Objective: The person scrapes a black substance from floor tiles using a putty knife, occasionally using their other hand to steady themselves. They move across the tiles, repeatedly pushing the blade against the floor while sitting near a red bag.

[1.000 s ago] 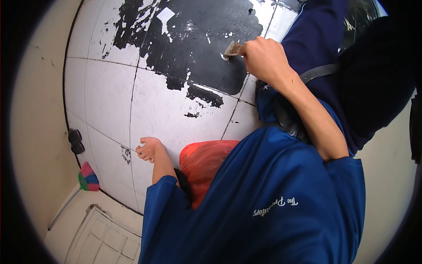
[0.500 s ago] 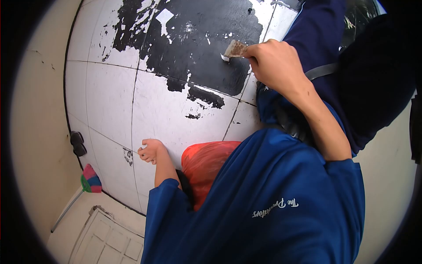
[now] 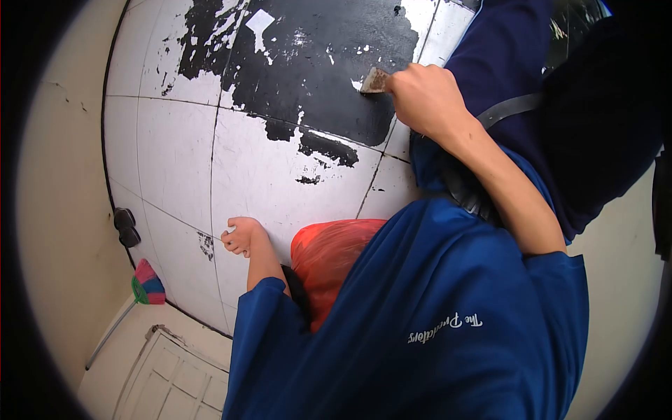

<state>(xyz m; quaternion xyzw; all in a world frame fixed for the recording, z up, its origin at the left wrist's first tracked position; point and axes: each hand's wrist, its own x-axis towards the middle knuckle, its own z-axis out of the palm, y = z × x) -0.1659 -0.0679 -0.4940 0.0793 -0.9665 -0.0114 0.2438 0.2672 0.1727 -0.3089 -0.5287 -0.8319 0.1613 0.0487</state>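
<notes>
In my right hand (image 3: 428,101) is a scraper (image 3: 375,80) with a worn, rust-stained blade; its handle is hidden in my fist. The blade's edge meets a black patch (image 3: 315,77) on the white tiled floor, beside a small white bare spot. The patch has ragged edges and white flecks. My left hand (image 3: 241,236) is low on the left over the white tiles, fingers bent and a little apart, with nothing visible in them. Orange cloth (image 3: 336,259) shows between my arms, next to my blue shirt (image 3: 420,308).
Dark navy cloth (image 3: 500,56) with a grey strap lies right of the scraper. Along the wall at left are black footwear (image 3: 126,227) and a broom (image 3: 148,283) with pink, blue and green bristles. A panelled door (image 3: 175,378) stands at lower left.
My right hand and the scraper have shifted slightly left and down, the blade still at the black patch. My left hand stays about where it was.
</notes>
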